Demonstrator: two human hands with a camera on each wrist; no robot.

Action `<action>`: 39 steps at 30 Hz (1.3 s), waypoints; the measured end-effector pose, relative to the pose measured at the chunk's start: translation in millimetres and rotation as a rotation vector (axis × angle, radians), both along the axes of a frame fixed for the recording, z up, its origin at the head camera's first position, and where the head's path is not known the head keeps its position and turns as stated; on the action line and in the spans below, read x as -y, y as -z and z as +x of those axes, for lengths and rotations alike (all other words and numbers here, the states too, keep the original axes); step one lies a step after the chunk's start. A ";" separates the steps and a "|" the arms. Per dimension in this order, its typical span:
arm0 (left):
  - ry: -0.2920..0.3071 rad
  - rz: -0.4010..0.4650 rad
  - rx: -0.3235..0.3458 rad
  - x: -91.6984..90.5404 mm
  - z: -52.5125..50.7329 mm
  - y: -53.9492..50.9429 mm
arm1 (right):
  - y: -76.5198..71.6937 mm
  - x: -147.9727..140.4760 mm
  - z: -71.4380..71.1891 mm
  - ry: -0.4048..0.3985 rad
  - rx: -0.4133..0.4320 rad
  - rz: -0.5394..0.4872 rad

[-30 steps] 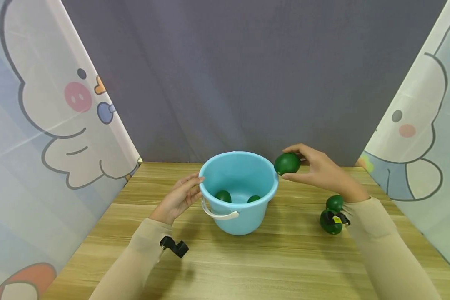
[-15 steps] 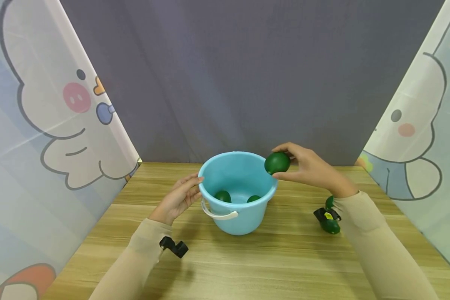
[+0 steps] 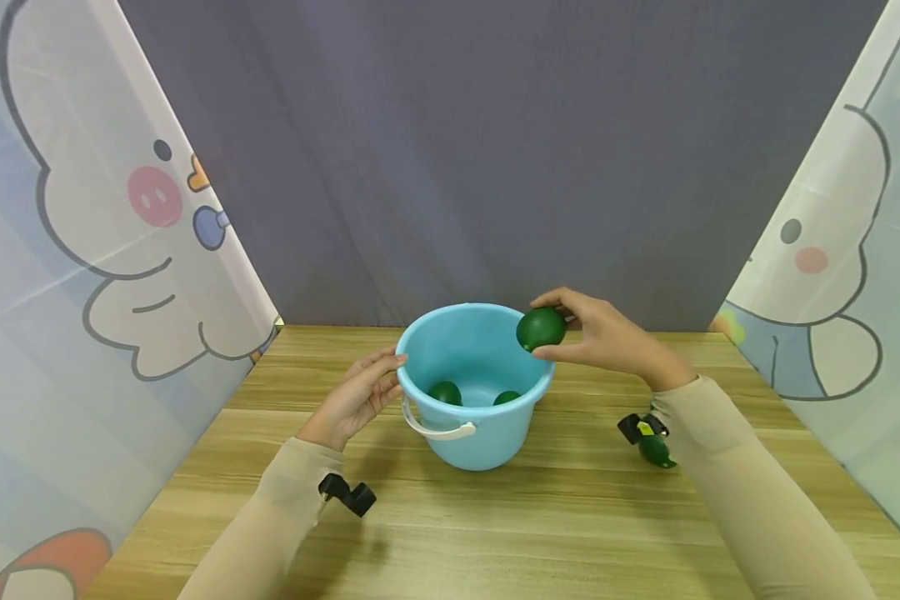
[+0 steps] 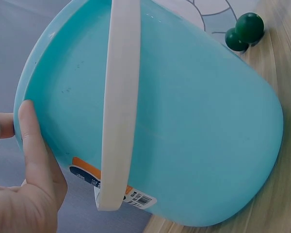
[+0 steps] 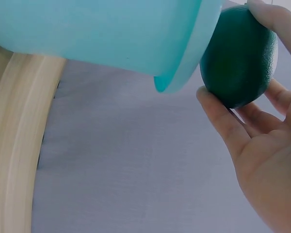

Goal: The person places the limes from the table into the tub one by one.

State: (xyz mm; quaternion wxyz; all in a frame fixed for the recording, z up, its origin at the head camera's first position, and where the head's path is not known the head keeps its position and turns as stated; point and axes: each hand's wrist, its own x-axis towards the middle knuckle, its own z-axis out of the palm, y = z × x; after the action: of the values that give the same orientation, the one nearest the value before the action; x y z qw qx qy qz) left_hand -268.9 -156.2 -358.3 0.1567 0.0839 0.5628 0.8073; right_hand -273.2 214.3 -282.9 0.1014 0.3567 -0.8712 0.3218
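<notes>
A light blue bucket (image 3: 487, 433) stands upright on the table, its white handle (image 3: 438, 431) hanging down in front. My left hand (image 3: 356, 398) pinches the left rim; in the left wrist view its thumb and fingers lie on either side of the edge. Above the right part of the bucket's mouth, my right hand (image 3: 600, 337) holds a dark green avocado (image 3: 541, 329) between thumb and fingertips. The right wrist view shows that avocado (image 5: 237, 58) level with the rim. Inside the bucket lie two more avocados, one at left (image 3: 446, 392) and one at right (image 3: 507, 397).
Two avocados lie on the wooden table (image 3: 540, 533) at right, the nearer one (image 3: 654, 452) partly behind the right wrist's camera (image 3: 642, 428); the left wrist view shows both. A grey curtain (image 3: 450, 167) closes off the back, with cartoon-printed sheets (image 3: 120, 250) at the sides.
My right hand has carried the avocado leftward, from beside the bucket's right rim to above its mouth. My left hand and the bucket have hardly moved.
</notes>
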 end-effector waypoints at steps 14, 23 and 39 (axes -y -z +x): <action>0.011 -0.003 -0.005 0.3 0.2 -0.5 | -1.1 12.0 -6.2 -0.048 0.037 -0.010; 0.009 0.002 0.002 -0.5 0.1 -0.6 | -3.2 18.7 -9.5 -0.081 0.068 -0.023; 0.009 0.009 0.006 -0.1 1.0 -0.3 | 0.8 29.1 -14.0 -0.092 0.096 -0.013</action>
State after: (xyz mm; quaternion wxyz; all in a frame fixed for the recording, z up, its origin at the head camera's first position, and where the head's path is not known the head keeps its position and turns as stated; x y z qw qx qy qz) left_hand -267.9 -156.1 -358.0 0.1616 0.0847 0.5584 0.8092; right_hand -287.2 185.2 -283.7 0.0469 0.3798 -0.8556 0.3485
